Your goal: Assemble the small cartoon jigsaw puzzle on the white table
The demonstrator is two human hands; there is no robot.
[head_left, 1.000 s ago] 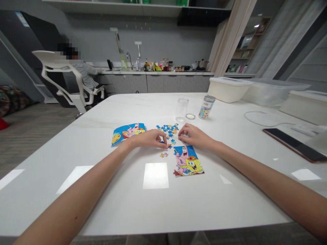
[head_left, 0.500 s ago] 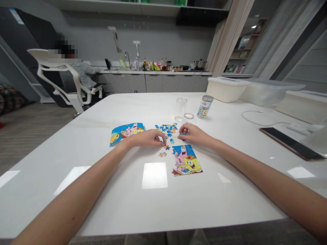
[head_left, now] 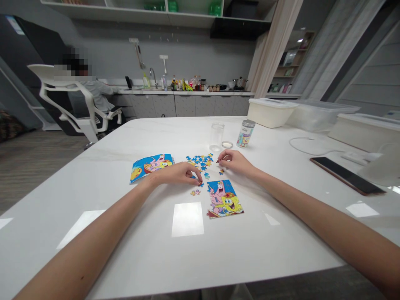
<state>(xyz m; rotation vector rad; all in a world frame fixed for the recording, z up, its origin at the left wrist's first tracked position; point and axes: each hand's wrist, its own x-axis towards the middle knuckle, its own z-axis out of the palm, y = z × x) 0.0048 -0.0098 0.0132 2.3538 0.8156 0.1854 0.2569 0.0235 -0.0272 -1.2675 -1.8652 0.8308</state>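
Observation:
My left hand has its fingertips closed on a small puzzle piece at the table, left of the joined puzzle section. Between thumb and finger of my right hand is a dark reddish puzzle piece. Loose, mostly blue pieces lie in a pile between the hands. One loose piece rests below my right hand, and a pink and yellow piece lies below my left. The picture sheet is partly behind my left wrist.
Behind the pile stand a clear jar, a lid and a printed canister. A phone, a cable and white bins are on the right. A person sits at the back left.
The camera view has shifted slightly. My right hand now holds a dark reddish piece, and a loose piece shows on the table below it. My left hand has stayed near its piece.

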